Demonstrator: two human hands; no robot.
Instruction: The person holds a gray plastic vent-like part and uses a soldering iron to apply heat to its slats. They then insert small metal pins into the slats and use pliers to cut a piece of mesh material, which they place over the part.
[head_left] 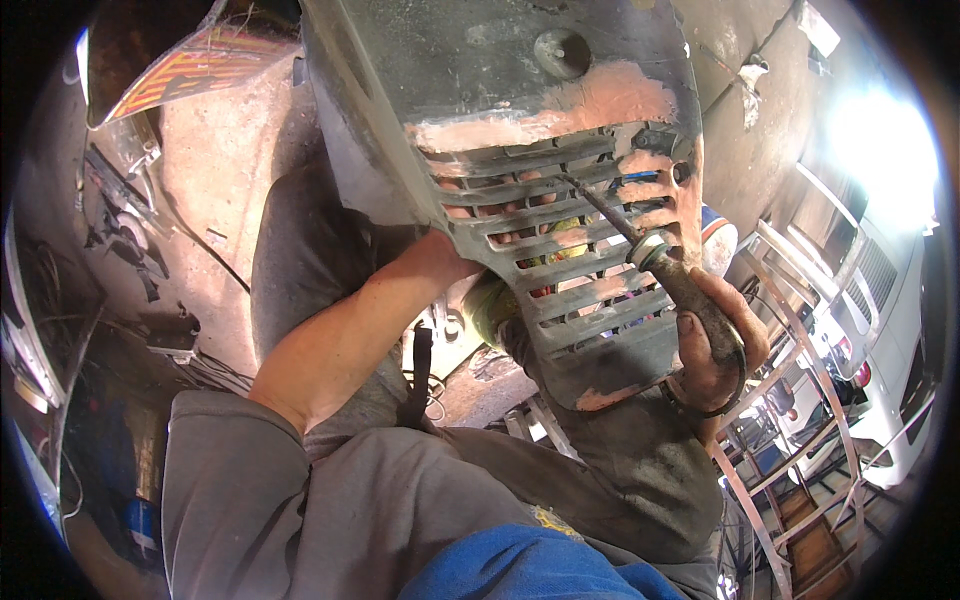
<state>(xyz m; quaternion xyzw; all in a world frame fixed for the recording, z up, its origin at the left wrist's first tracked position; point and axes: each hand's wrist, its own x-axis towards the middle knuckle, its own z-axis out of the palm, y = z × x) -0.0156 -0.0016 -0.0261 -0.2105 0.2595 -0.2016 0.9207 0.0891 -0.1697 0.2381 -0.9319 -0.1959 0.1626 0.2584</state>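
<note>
A dark grey slotted plastic panel (pixel 490 75), a grille with tan patches along its edges, lies tilted across my knees. My left hand (pixel 452 254) reaches behind its left edge, and its fingers show in part through the slots, up against the back of the slats. In my right hand (pixel 715 345) is a soldering iron (pixel 685 285) with a dark handle, a pale collar and a thin dark shaft. My fingers wrap the handle at the panel's right side. The shaft slants up and left over the slats, its tip by an upper slot; whether it touches is unclear.
Metal tube frames (pixel 800 370) stand at the right, with a white vehicle (pixel 895 350) behind them. A striped sheet (pixel 200 75) is at the upper left. Loose dark parts (pixel 130 225) and cables lie on the floor at left. A bright light glares at upper right.
</note>
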